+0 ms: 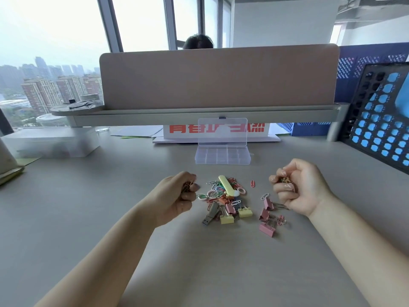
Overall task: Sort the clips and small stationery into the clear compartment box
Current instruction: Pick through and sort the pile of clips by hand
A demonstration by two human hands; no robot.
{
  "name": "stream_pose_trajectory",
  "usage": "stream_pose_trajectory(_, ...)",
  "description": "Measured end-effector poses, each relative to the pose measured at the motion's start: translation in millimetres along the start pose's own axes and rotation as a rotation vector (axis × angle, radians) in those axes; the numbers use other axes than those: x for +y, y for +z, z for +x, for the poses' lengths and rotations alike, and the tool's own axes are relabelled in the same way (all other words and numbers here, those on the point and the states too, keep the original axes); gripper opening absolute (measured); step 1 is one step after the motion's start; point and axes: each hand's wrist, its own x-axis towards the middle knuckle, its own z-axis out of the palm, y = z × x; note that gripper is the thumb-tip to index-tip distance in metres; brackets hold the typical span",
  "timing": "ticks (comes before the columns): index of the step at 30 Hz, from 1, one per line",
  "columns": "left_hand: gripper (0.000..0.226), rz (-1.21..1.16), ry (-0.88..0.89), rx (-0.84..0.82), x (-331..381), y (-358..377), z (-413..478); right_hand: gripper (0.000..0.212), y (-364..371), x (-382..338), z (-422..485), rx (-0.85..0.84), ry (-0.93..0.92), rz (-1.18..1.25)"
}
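A clear compartment box [222, 155] stands on the desk with its lid [222, 131] raised upright; its compartments look bare. In front of it lies a pile of coloured paper clips [221, 188], a pale yellow stick-shaped item [226, 185], yellow binder clips [235, 216], a grey USB stick [210, 214] and pink binder clips [269, 214]. One red paper clip [252, 183] lies apart. My left hand [179, 196] grips a bunch of paper clips just left of the pile. My right hand [296, 187] grips another bunch of gold-coloured clips to the right.
A beige desk divider [219, 78] with a shelf rises behind the box. A frosted plastic case [51, 142] sits at the left, papers and a red-lettered sign [217, 129] behind the box, a black perforated panel [380, 120] at the right. A person's head shows beyond the divider.
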Motion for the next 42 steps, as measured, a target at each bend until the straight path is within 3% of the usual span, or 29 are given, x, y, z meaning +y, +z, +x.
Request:
stream_pose_trajectory(2,0.017,-0.171,-0.043,-0.018,0.5,0.9,0.3,0.024,1.1,2.2,2.9,0.042,-0.044,-0.045)
stream_pose_trajectory(4,0.017,-0.239,-0.047,-0.022,0.0,1.8,1.1,0.021,3.0,4.7,4.4,0.086,-0.108,-0.175)
stream_pose_trajectory(10,0.021,-0.126,0.085,0.049,-1.0,-5.4,4.7,0.010,-1.5,10.7,4.6,0.263,-0.445,-1.048)
stream_pose_trajectory(17,0.007,0.025,0.063,0.095,-1.4,-15.3,8.6,0.013,-11.0,11.7,8.7,0.182,-0.451,-1.351)
stream_pose_trajectory(19,0.006,0.189,0.129,0.136,-3.8,-15.4,8.2,0.012,-11.1,13.3,10.8,0.171,-0.452,-1.393)
stream_pose_trajectory(24,0.008,1.074,0.362,0.409,-14.2,-18.6,13.9,0.009,-10.1,13.8,11.5,0.166,-0.442,-1.425)
stream_pose_trajectory(33,0.005,1.356,0.332,0.460,-19.7,-8.4,12.0,0.017,6.7,23.0,10.5,0.374,-0.417,-1.680)
stream_pose_trajectory(36,0.011,1.404,0.339,0.473,-20.0,-5.8,12.1,0.018,10.2,27.2,11.9,0.328,-0.481,-1.550)
stream_pose_trajectory(39,0.015,1.413,0.326,0.463,-21.0,-5.9,15.0,0.018,12.5,23.6,14.1,0.341,-0.518,-1.084)
stream_pose_trajectory(42,0.016,1.404,0.299,0.458,-20.8,-7.0,17.1,0.022,13.0,18.8,14.7,0.268,-0.385,-0.532)
